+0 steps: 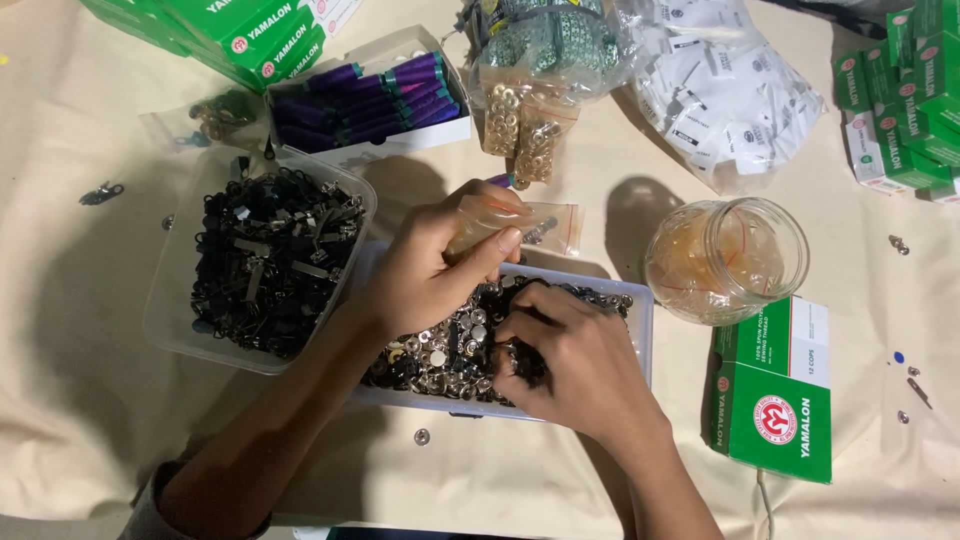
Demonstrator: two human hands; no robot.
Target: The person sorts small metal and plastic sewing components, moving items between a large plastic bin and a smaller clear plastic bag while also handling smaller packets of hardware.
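- My left hand (430,265) pinches a small clear bag (520,225) just above the snap tray (640,320).
- My right hand (575,365), fingers curled, digs into the tray's metal snaps (440,355).
- Glass jar (725,260) right of tray.

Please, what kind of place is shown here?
Probably a sewing-supplies packing table: a clear plastic tray of metal snap buttons, a clear tub of dark zipper pulls, and purple thread spools in a white box.
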